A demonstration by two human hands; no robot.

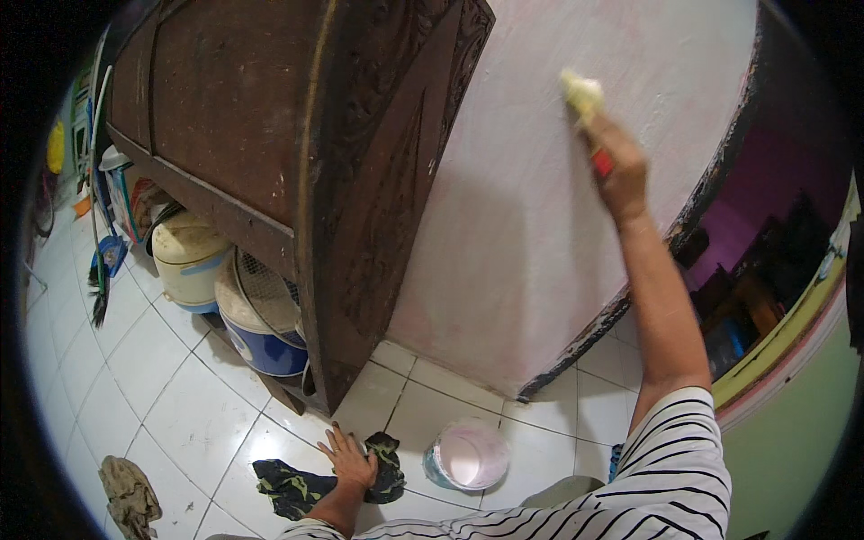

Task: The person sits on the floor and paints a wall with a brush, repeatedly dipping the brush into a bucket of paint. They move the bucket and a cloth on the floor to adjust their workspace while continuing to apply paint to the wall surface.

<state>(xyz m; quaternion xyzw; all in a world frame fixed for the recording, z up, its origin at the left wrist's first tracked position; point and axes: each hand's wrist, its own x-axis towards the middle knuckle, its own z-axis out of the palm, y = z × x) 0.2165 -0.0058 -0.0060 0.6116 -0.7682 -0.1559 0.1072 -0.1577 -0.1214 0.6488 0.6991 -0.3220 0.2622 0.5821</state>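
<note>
My right hand (621, 169) is raised and closed round the handle of a paintbrush (584, 94), whose pale bristles are at the whitish, pink-tinged wall (513, 223). The brush is slightly blurred. Low down, my left hand (349, 459) lies with fingers spread over a dark camouflage-patterned cloth (290, 484) near the floor; whether it grips the cloth is hard to tell. Between me and the wall, a plastic bucket (498, 453) of pale paint stands on the tiles, right of the cloth.
A dark carved wooden cabinet (223, 88) stands left of the wall, with a rice cooker (189, 260) and a blue-and-white bucket (266, 347) on its low shelf. A brown rag (128, 496) lies on the tiled floor. A doorway opens beyond the wall's dark right edge (702, 182).
</note>
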